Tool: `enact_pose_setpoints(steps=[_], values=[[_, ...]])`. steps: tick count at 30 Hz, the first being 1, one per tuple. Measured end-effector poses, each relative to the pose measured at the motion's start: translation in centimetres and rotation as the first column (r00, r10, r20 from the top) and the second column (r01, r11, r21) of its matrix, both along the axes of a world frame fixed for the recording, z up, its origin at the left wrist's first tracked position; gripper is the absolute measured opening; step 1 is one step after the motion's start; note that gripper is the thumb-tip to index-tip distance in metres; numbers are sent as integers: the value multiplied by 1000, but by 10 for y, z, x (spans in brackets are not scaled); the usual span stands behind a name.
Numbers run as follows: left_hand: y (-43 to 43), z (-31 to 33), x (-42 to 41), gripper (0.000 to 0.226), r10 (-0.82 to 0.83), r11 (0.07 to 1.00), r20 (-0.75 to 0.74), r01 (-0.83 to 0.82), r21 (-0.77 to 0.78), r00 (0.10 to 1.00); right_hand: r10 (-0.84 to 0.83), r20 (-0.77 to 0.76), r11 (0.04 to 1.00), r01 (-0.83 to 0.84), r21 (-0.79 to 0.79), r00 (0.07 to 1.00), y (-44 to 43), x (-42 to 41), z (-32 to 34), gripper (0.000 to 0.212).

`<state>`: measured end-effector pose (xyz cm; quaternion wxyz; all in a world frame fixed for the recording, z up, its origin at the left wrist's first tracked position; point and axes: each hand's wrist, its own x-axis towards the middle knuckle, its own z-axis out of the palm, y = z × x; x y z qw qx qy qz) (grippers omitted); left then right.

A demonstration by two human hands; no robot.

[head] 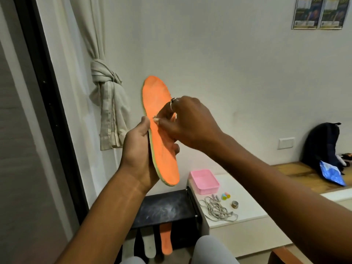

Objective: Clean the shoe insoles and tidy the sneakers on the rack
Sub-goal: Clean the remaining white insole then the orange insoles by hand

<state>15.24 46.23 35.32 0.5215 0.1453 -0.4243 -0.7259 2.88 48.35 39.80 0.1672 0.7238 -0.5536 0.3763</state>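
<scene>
A pale curtain (106, 103) hangs knotted against the wall on the left, beside a dark door frame (47, 103); a low white cabinet (247, 212) stands at lower right, and a dark backpack (322, 143) leans on the wall on a wooden ledge (297, 168) beyond it, with a blue bag (331, 173) propped against its base; a black rack (165, 208) sits just left of the cabinet, touching its side, its top dusty. The left hand (137, 149) grips the orange insole (160, 134) round its left edge, holding it upright in the air in front of the wall, above the rack, toe end up; the right hand (186, 124), a ring on one finger, pinches a pale wad (155, 119) against the insole's orange face near the middle. On the cabinet sit a pink tray (204, 181) at the back corner, a tangle of grey laces (219, 208) nearer the front, and a small tape roll (235, 204) just right of the laces. Below the rack's top, a second orange insole (166, 241) and a white insole (149, 246) stick out side by side.
</scene>
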Motion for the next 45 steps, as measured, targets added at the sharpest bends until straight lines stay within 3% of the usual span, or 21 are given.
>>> enact_pose_setpoints(steps=[2, 5, 8, 15, 19, 22, 25, 33, 40, 45], values=[[0, 0, 0, 51, 2, 1000, 19, -2, -11, 1000, 9, 48, 1000, -9, 10, 999, -6, 0, 1, 12], [-3, 5, 8, 54, 20, 999, -23, -21, -40, 1000, 206, 109, 972, -216, 88, 972, 7, 7, -8, 9], [-4, 12, 15, 44, 75, 996, -87, -79, -51, 993, 328, 82, 928, -338, 159, 941, 20, 12, -13, 9], [7, 15, 14, 69, 59, 994, -153, -72, -78, 986, 349, 51, 917, -352, 187, 936, 20, 14, -10, 15], [1, 12, 16, 59, 101, 994, -68, -102, -24, 993, 327, 0, 929, -322, 185, 945, 17, 12, -7, 14], [1, 9, 11, 59, 41, 999, -28, -41, 1, 999, 183, -73, 983, -179, 50, 980, 3, 7, 4, 15], [3, 8, 7, 53, -4, 1000, -5, 4, -12, 1000, 54, -23, 998, -54, -12, 998, -11, 1, 14, 15], [-6, 13, 16, 46, 6, 999, -197, -13, -34, 980, 366, 30, 921, -366, 134, 930, 27, 11, -15, 14], [-2, 6, 11, 69, -37, 999, -88, 36, -16, 995, 373, 109, 909, -386, 154, 921, 34, 1, -22, 13], [2, 8, 10, 57, -3, 1000, 38, 3, -10, 999, 232, -77, 972, -235, -25, 970, 20, -4, -14, 16]])
